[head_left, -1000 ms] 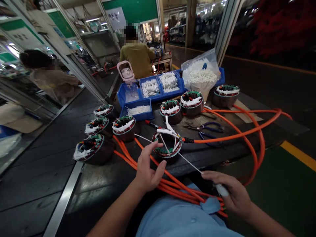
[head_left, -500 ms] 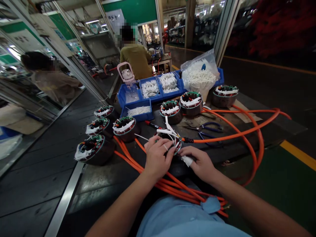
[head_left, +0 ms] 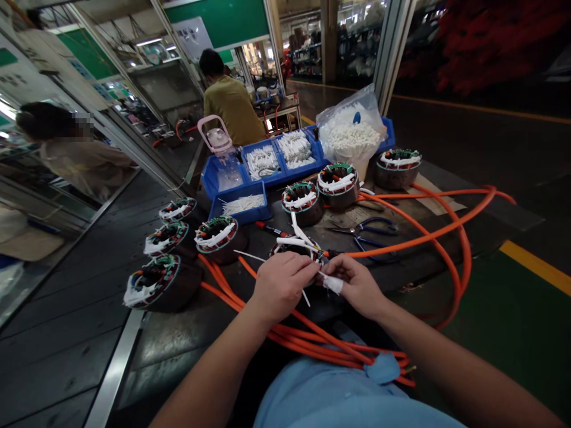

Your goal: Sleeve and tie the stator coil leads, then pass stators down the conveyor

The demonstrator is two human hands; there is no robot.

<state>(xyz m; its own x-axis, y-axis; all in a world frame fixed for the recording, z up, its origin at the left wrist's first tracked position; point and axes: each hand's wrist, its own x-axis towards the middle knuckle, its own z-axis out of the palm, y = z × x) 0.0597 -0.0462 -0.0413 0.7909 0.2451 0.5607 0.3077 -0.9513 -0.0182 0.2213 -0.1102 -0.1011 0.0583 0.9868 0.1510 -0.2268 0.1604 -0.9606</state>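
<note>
In front of me a motor stator (head_left: 285, 245) with white sleeves on top is partly hidden by my hands. My left hand (head_left: 282, 284) lies over its near side, fingers bent together on a thin white cable tie (head_left: 306, 298) whose end hangs below. Another thin white strip (head_left: 248, 255) sticks out left of that hand. Close by on the right, my right hand (head_left: 360, 286) is pinched, its fingertips almost meeting the left ones; what they hold is too small to make out. White wrapping (head_left: 333, 284) covers one of its digits. An orange cable (head_left: 392, 248) runs off the stator's right side.
More stators (head_left: 217, 236) stand left and behind. Blue bins (head_left: 270, 177) hold white sleeves, and a blue tray (head_left: 243, 215) holds white ties. Behind are a plastic bag (head_left: 352, 134) of white pieces; nearer lie blue-handled pliers (head_left: 377, 226) and a marker (head_left: 273, 229). Two people sit beyond.
My left hand has turned over, its fingers now drawn together toward the right hand. A white tie end now shows below it. The view has shifted slightly.
</note>
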